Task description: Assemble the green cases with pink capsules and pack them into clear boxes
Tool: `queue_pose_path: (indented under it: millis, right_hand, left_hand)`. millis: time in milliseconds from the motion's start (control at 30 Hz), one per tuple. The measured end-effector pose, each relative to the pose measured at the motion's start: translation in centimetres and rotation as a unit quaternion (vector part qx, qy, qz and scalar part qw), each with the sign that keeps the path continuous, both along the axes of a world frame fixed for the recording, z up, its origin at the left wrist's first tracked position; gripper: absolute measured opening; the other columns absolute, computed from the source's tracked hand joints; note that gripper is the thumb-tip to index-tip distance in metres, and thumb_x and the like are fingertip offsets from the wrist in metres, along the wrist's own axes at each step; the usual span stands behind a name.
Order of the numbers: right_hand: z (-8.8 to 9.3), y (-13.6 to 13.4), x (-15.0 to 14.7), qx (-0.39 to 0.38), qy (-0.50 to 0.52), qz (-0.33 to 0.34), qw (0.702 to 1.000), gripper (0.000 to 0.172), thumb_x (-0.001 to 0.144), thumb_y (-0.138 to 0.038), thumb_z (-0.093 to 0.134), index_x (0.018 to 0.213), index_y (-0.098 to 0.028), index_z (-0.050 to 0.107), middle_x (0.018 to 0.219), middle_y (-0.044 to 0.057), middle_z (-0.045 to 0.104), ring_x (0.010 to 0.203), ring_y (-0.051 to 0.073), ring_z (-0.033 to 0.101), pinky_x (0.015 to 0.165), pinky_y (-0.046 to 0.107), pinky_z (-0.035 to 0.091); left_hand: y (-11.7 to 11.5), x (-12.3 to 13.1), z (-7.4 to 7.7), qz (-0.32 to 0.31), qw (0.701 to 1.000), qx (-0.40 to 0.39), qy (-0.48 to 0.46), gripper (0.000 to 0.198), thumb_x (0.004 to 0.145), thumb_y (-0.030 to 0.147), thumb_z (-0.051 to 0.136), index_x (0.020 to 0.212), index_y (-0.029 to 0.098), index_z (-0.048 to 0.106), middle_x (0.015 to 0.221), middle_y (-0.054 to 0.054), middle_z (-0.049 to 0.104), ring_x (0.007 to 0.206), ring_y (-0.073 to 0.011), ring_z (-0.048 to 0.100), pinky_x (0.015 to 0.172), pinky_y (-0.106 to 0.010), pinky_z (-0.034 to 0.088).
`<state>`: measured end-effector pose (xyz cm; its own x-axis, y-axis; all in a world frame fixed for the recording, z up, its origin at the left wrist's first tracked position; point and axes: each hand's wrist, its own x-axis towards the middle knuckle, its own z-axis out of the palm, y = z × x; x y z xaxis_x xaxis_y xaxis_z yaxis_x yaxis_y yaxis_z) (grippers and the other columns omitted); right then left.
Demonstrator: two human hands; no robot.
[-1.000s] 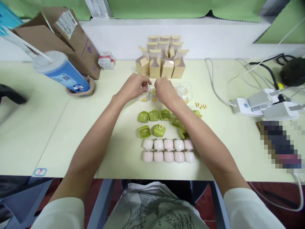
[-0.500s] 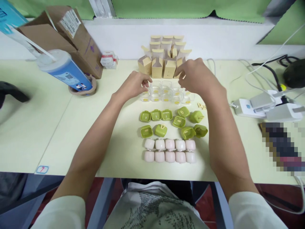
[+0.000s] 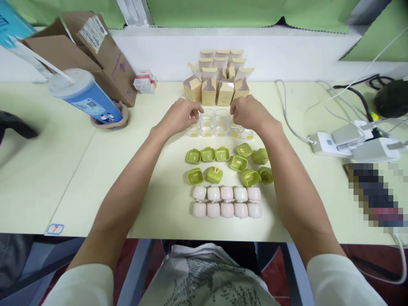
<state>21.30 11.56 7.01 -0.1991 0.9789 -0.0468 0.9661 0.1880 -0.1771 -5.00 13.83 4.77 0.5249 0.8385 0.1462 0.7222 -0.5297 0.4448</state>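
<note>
My left hand (image 3: 179, 116) rests on the left end of a row of small clear plastic boxes (image 3: 214, 123) with yellow bits inside, its fingers curled against the leftmost box. At the right end of that row my right hand (image 3: 250, 114) lies with curled fingers pressed on the boxes. What either hand pinches is hidden. Nearer to me lie several green cases (image 3: 228, 162), and then two rows of pale pink cases (image 3: 227, 201). Behind the hands stand small tan cardboard boxes (image 3: 218, 78) with open flaps.
A blue cup (image 3: 83, 97) with a straw sits at the left in front of brown cardboard cartons (image 3: 83, 47). A small red and white box (image 3: 144, 80) lies by the wall. White power adapters (image 3: 352, 141) and cables cover the right side.
My right hand swung away from the middle of the clear boxes up to the right, then came down on the right end of the row. The left hand stayed put.
</note>
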Motion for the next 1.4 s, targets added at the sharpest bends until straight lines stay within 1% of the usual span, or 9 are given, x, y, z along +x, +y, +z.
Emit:
queue_pose_path:
  millis: [200,333,500,633,767,1067,1200,1300,1400]
  right_hand:
    - [-0.3,0.1,-0.1,0.005,0.033,0.028,0.999,0.037,0.091,0.003,0.065,0.116,-0.017,0.084,0.111,0.013,0.085,0.119,0.033,0.073,0.093,0.039,0.056]
    - [1.5,-0.5,0.8,-0.002,0.035,0.035,0.999,0.036,0.087,0.005,0.071,0.114,-0.016,0.083,0.115,0.012,0.084,0.113,0.029,0.073,0.092,0.036,0.057]
    - [3.4,-1.4,3.2,-0.047,-0.015,-0.048,0.998,0.031,0.093,-0.001,0.079,0.122,-0.009,0.084,0.127,0.020,0.079,0.097,0.023,0.074,0.086,0.035,0.057]
    - [1.9,-0.6,4.2,-0.088,-0.015,-0.047,0.995,0.028,0.091,0.000,0.082,0.117,-0.011,0.087,0.115,0.014,0.082,0.091,0.022,0.076,0.089,0.038,0.062]
    - [0.3,0.4,4.5,-0.059,0.008,-0.039,0.997,0.022,0.087,0.002,0.084,0.103,-0.012,0.089,0.096,0.009,0.082,0.081,0.022,0.076,0.087,0.042,0.066]
    - [-0.4,0.7,4.7,-0.036,0.005,-0.026,0.999,0.017,0.087,-0.002,0.082,0.101,-0.011,0.089,0.091,0.008,0.081,0.074,0.019,0.073,0.084,0.038,0.066]
    - [0.0,0.5,4.7,-0.046,0.005,-0.025,0.999,0.015,0.090,-0.009,0.083,0.103,-0.013,0.089,0.094,0.009,0.082,0.078,0.020,0.073,0.082,0.036,0.065]
    - [1.1,-0.1,4.4,-0.075,0.000,-0.042,0.996,0.029,0.092,-0.004,0.077,0.118,-0.011,0.087,0.109,0.014,0.084,0.089,0.023,0.075,0.083,0.036,0.062]
    - [2.1,-0.7,4.1,-0.039,0.014,-0.026,0.999,0.040,0.097,0.000,0.064,0.128,-0.012,0.085,0.116,0.016,0.084,0.105,0.026,0.075,0.089,0.036,0.059]
  left_hand:
    - [0.1,0.1,-0.3,0.005,1.000,0.011,0.001,0.025,0.095,0.015,0.071,0.117,0.017,0.083,0.103,-0.006,0.088,0.097,-0.0222,0.076,0.100,-0.039,0.056]
    - [0.4,-0.1,-0.3,0.002,1.000,0.010,0.003,0.032,0.090,0.009,0.071,0.118,0.016,0.084,0.102,-0.007,0.088,0.096,-0.0250,0.079,0.102,-0.040,0.057]
    - [0.3,-0.6,0.4,0.008,1.000,0.024,0.003,0.036,0.087,0.009,0.075,0.121,0.018,0.084,0.104,-0.005,0.087,0.097,-0.0232,0.079,0.102,-0.037,0.057]
    - [0.3,-0.6,0.5,0.011,1.000,0.024,0.008,0.038,0.086,0.007,0.074,0.122,0.016,0.085,0.104,-0.007,0.088,0.096,-0.0232,0.081,0.099,-0.036,0.058]
    - [0.4,-0.4,-0.1,-0.001,1.000,0.021,0.015,0.038,0.088,0.005,0.069,0.121,0.015,0.085,0.100,-0.007,0.088,0.095,-0.0240,0.082,0.098,-0.036,0.059]
    - [0.7,-0.1,-0.8,-0.012,0.999,0.035,0.002,0.036,0.087,0.006,0.065,0.116,0.015,0.084,0.096,-0.005,0.086,0.092,-0.0233,0.080,0.099,-0.037,0.059]
    - [0.6,-0.2,-0.7,-0.009,0.999,0.034,0.004,0.035,0.087,0.009,0.066,0.116,0.015,0.084,0.096,-0.006,0.086,0.092,-0.0236,0.080,0.097,-0.037,0.059]
    - [0.5,-0.2,-0.5,-0.004,1.000,0.024,0.005,0.035,0.087,0.009,0.068,0.118,0.016,0.084,0.098,-0.006,0.087,0.093,-0.0238,0.080,0.097,-0.036,0.059]
    - [0.5,-0.3,-0.3,-0.001,1.000,0.024,0.002,0.036,0.088,0.009,0.069,0.119,0.016,0.085,0.100,-0.007,0.087,0.094,-0.0242,0.081,0.099,-0.037,0.059]
